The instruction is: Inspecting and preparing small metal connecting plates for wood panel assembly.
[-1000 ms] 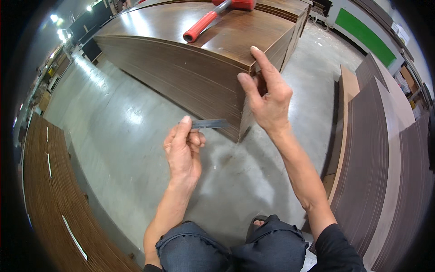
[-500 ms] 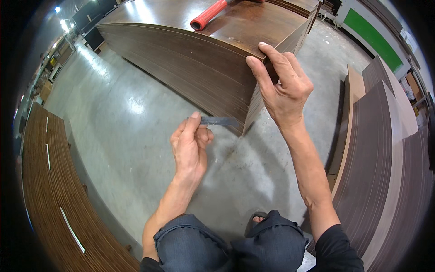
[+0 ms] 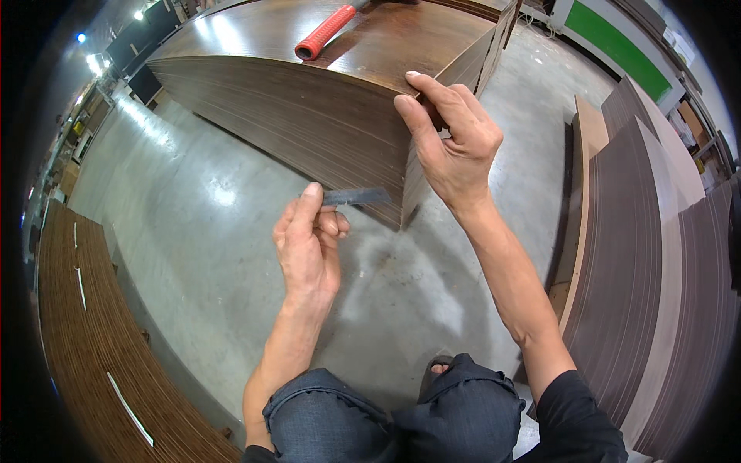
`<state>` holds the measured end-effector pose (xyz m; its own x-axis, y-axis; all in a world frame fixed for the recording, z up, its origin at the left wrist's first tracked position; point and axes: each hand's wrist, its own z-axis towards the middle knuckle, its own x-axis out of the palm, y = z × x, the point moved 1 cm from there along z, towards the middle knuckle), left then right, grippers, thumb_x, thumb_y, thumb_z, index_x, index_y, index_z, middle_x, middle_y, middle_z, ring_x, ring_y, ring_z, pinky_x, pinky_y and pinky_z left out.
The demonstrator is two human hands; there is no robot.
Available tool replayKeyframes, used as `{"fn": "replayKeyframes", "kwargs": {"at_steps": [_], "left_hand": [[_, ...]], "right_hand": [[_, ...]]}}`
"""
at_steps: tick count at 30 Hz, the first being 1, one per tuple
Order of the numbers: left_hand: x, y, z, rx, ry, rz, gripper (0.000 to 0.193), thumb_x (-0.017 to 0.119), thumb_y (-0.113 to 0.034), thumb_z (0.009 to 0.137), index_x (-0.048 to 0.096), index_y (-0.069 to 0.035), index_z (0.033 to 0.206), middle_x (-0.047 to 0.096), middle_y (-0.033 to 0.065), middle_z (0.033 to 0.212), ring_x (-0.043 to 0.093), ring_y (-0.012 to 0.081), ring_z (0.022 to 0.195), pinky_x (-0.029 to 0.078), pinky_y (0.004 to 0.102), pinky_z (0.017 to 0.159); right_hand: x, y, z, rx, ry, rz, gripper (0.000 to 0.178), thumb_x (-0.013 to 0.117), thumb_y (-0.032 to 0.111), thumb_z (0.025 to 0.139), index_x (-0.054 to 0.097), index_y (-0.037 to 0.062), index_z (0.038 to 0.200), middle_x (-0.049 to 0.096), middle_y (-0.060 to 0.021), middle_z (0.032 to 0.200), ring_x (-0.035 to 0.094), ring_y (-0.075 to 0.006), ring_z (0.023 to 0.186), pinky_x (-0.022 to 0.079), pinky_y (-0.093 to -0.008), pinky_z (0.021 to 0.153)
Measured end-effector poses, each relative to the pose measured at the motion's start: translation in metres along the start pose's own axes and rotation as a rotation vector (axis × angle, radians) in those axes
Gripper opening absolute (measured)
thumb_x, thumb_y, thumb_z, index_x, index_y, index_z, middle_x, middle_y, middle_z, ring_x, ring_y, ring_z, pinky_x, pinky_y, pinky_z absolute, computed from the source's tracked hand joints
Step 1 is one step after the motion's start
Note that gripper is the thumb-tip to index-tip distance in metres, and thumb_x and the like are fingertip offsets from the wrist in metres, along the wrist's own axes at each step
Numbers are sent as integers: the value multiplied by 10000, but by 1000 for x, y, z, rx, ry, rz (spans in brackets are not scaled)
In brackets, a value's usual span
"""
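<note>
My left hand [image 3: 307, 247] is closed on a thin, flat grey metal blade [image 3: 359, 197], pinched between thumb and fingers. The blade points right, in front of the lower part of a tall stack of dark brown boards [image 3: 309, 131]. My right hand [image 3: 455, 143] is at the near corner of the stack's glossy top board [image 3: 417, 46]. Its index finger rests on the top and its thumb lies against the side edge, gripping the corner. The curled other fingers partly hide the corner. On the top board lies a tool with a red, textured handle [image 3: 328, 35]; its dark head is cut off.
Another board stack [image 3: 100, 332] with streaked brown edges and white slips stands at the left. More brown boards [image 3: 629, 231] stand at the right. A grey and green machine [image 3: 614, 46] is at the far right. Grey concrete floor [image 3: 216, 255] runs between the stacks.
The stack and both hands sit slightly farther left in the picture. The blade's free end has tilted up a little. My right hand keeps its hold on the corner.
</note>
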<state>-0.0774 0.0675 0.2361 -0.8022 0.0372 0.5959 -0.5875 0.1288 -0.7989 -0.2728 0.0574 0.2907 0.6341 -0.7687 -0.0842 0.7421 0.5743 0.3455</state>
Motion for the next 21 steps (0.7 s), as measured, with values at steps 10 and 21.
{"fn": "replayKeyframes", "kwargs": {"at_steps": [10, 21], "left_hand": [[26, -12, 6, 6, 81, -24, 228, 624, -179, 974, 603, -77, 771, 540, 17, 593, 563, 140, 572, 488, 286, 592], [41, -31, 32, -9, 212, -309, 242, 625, -199, 975, 598, -68, 773, 539, 16, 573, 573, 162, 598, 432, 294, 597]], "right_hand": [[-7, 3, -12, 263, 55, 270, 271, 696, 21, 883, 706, 18, 1154, 604, -31, 726, 552, -80, 601, 455, -233, 514], [4, -1, -12, 242, -39, 228, 352, 808, 45, 797, 694, 35, 1130, 534, 5, 761, 503, -49, 627, 457, -201, 537]]}}
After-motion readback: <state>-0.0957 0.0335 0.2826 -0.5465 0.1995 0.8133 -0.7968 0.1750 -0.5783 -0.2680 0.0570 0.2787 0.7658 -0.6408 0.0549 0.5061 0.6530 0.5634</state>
